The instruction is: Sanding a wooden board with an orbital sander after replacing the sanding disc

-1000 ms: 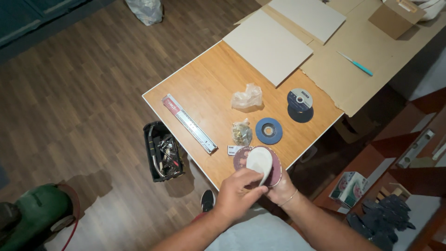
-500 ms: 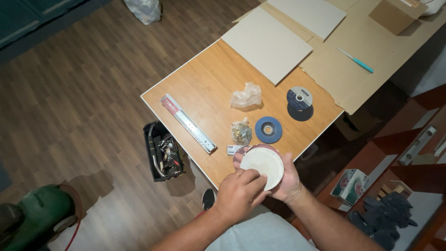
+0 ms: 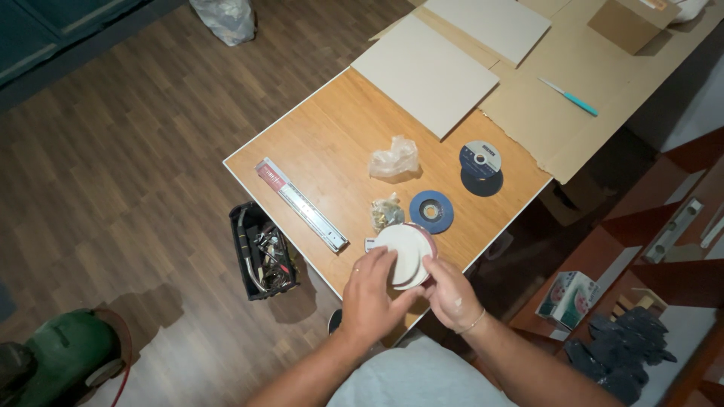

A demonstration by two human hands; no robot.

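Both my hands hold a stack of round sanding discs point(image 3: 408, 252) over the near corner of the wooden table point(image 3: 332, 143). The top disc shows its white back, and a dark red disc edge peeks out at the right. My left hand point(image 3: 369, 294) lies over the stack's near left side with fingers spread on the white face. My right hand point(image 3: 449, 294) grips the stack's near right edge. Just beyond the stack lie a small clear bag of screws point(image 3: 386, 212) and a blue flap disc point(image 3: 431, 211).
On the table are a drawer slide point(image 3: 302, 204), a crumpled plastic bag point(image 3: 393, 159), two stacked cutting discs point(image 3: 480, 167), pale boards point(image 3: 426, 74), cardboard and a teal pen point(image 3: 572, 97). An open tool bag point(image 3: 260, 250) sits on the floor, with a green machine point(image 3: 56, 358) at bottom left.
The white disc, tilted on edge a second ago, now lies flat on the stack. My left hand has slid forward over its face and my right hand has shifted toward the near edge.
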